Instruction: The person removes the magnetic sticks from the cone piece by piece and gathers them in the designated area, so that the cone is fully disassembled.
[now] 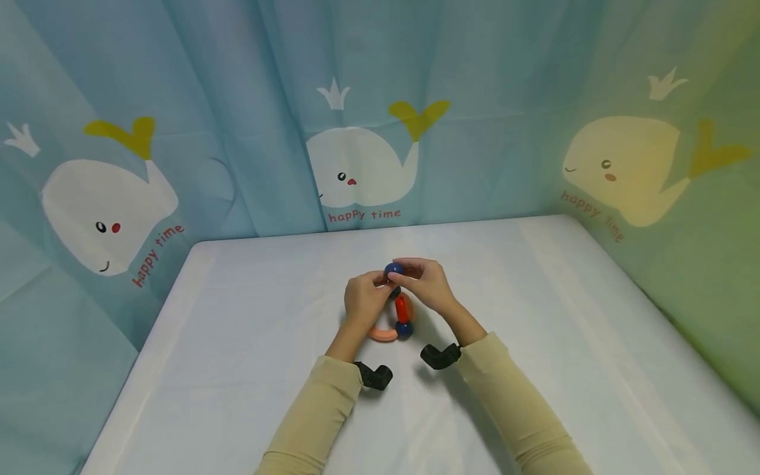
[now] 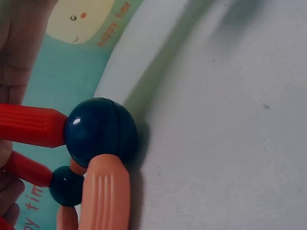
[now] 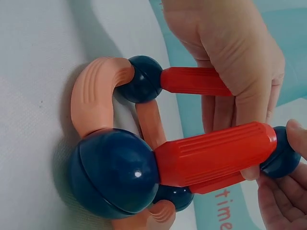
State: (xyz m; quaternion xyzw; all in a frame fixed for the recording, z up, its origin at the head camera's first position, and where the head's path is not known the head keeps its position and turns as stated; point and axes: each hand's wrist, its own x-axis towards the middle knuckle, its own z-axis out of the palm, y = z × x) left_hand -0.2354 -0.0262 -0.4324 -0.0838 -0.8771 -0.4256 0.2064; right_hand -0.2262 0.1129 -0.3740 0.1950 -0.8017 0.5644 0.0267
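Observation:
A toy frame of balls and rods stands on the table, with curved orange rods (image 3: 92,98) joining blue balls (image 3: 115,173) at its base. Red rods (image 3: 216,152) rise from these balls. My left hand (image 1: 363,302) grips the red rods near their upper ends, its thumb across them in the right wrist view. With thumb and fingers, my right hand (image 1: 429,282) pinches a blue ball (image 1: 394,269) at the top, against the end of one red rod. In the left wrist view, a lower blue ball (image 2: 101,130) sits between a red rod and an orange rod.
A white tabletop (image 1: 237,369) spreads around the frame. Behind it hangs a blue curtain (image 1: 493,171) with whale prints. Black wrist devices (image 1: 441,356) are worn below both hands, close to the frame's near side.

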